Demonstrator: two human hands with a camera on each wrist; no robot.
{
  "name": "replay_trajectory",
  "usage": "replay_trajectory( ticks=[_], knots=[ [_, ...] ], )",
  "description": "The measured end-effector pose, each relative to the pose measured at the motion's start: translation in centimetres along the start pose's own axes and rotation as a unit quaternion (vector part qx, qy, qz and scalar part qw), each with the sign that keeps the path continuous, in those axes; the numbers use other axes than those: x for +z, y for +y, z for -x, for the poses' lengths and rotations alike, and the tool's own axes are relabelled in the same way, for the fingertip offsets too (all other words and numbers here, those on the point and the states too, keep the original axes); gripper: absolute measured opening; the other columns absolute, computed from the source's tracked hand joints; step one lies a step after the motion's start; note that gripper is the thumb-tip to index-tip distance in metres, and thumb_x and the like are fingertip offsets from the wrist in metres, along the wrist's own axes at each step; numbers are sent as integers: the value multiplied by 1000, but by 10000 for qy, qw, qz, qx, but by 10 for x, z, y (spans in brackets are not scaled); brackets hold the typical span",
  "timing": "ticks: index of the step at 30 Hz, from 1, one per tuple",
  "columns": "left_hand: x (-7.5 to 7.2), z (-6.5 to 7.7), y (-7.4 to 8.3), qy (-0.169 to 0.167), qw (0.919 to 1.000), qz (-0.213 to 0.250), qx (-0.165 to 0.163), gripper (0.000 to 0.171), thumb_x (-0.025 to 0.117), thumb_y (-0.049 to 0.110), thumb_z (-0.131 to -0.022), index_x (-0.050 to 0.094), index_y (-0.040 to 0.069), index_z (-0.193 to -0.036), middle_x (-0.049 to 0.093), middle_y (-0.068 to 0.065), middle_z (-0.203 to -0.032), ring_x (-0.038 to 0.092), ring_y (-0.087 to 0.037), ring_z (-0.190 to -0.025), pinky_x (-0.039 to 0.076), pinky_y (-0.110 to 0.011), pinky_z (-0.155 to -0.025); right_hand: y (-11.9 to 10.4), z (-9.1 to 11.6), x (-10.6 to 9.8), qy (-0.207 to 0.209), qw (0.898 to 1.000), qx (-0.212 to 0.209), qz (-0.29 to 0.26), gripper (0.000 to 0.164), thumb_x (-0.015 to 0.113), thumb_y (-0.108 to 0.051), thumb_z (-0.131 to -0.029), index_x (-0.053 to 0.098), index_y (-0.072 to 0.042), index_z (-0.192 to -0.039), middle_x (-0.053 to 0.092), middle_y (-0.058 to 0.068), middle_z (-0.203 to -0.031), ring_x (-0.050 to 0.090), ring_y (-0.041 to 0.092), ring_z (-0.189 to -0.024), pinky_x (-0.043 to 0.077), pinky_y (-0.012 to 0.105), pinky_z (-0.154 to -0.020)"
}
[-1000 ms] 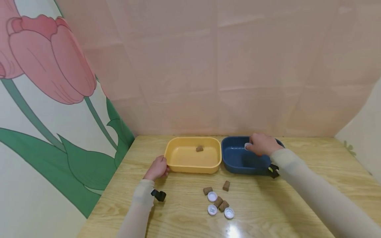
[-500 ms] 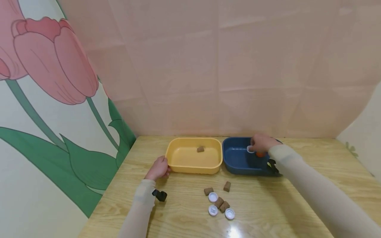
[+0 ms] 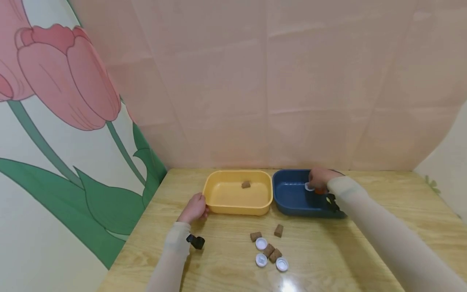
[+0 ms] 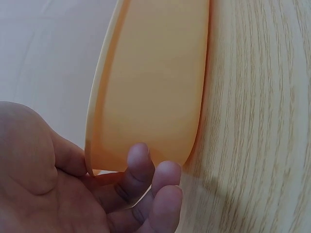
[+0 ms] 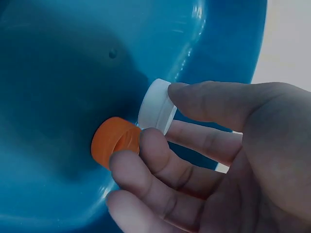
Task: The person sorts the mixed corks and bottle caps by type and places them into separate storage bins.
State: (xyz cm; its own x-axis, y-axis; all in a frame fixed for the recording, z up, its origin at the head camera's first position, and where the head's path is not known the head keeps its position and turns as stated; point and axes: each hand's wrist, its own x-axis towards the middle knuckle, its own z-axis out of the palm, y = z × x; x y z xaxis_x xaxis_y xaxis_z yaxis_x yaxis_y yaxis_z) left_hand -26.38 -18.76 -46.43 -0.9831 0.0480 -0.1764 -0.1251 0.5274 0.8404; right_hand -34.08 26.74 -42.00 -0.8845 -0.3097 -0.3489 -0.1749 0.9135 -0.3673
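Note:
My right hand [image 3: 322, 178] is low inside the blue bin [image 3: 292, 210]. Between thumb and forefinger it pinches a white bottle cap [image 5: 156, 107], tilted on its side in the right wrist view. Right beside that cap lies an orange bottle cap [image 5: 112, 141] on the bin's floor, close to the other fingertips. At the left, my left hand [image 3: 195, 207] holds the near left corner of the yellow bin [image 3: 237, 209]. The left wrist view has its thumb at the rim and its fingers curled by the outer wall. One brown cork [image 3: 246, 184] lies in the yellow bin.
In front of the bins, several corks [image 3: 279, 230] and three white caps [image 3: 282, 264] lie on the wooden table [image 3: 226, 259]. Both bins stand side by side near the table's back edge, before a pink cloth [image 3: 233, 101].
My right hand has lowered the white cap deeper into the blue bin, shifting slightly right. The orange cap has come into clearer view beside it. My left hand stays at the yellow bin.

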Motion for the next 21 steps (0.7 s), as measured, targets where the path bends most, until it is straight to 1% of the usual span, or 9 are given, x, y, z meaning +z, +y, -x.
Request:
replay_trajectory(
  ticks=[3, 7, 10, 14, 18, 21],
  knots=[
    [0, 0, 1, 2, 10000, -16, -12, 39, 22, 18, -108, 53, -5, -115, 55, -9, -75, 54, -19, -58, 51, -32, -54, 3, -2, 0, -47, 10000, 54, -20, 20, 63, -17, -97, 70, 0, -93, 60, 6, -70, 61, 18, -52, 51, 30, -53],
    [0, 0, 2, 21, 10000, -35, -25, 39, 23, 19, -108, 54, -4, -114, 54, -7, -74, 55, -19, -58, 51, -33, -54, 8, -5, 0, -74, 9999, 115, -75, 21, 64, -18, -96, 69, -2, -83, 53, 0, -60, 60, 17, -51, 51, 29, -52],
    [0, 0, 3, 35, 10000, -40, -6, 38, 23, 19, -108, 54, -4, -113, 54, -7, -74, 55, -20, -58, 51, -32, -53, 8, -5, -1, -57, 9999, 145, -76, 24, 64, -18, -95, 68, -3, -77, 51, -2, -57, 59, 15, -49, 51, 28, -51],
    [0, 1, 1, 16, 10000, 33, -58, 38, 23, 19, -108, 54, -4, -114, 54, -7, -75, 55, -20, -59, 50, -30, -54, 5, -4, 0, 1, 9998, 133, -159, 20, 66, -17, -94, 70, 0, -84, 57, 3, -61, 59, 15, -49, 51, 28, -51],
    [0, 3, 0, -17, 9999, 84, -98, 39, 23, 20, -108, 53, -4, -116, 54, -7, -75, 55, -21, -59, 50, -31, -54, 3, -4, 4, 42, 9997, 61, -247, 18, 67, -15, -92, 70, 3, -92, 65, 12, -70, 61, 17, -49, 52, 29, -51],
    [-1, 2, 1, -15, 10000, 68, -42, 39, 23, 19, -109, 53, -5, -116, 53, -7, -75, 55, -21, -60, 50, -31, -54, 1, -4, 4, 68, 9995, 27, -297, 18, 67, -14, -91, 69, 4, -94, 66, 14, -71, 59, 16, -46, 50, 28, -48]
  ],
)
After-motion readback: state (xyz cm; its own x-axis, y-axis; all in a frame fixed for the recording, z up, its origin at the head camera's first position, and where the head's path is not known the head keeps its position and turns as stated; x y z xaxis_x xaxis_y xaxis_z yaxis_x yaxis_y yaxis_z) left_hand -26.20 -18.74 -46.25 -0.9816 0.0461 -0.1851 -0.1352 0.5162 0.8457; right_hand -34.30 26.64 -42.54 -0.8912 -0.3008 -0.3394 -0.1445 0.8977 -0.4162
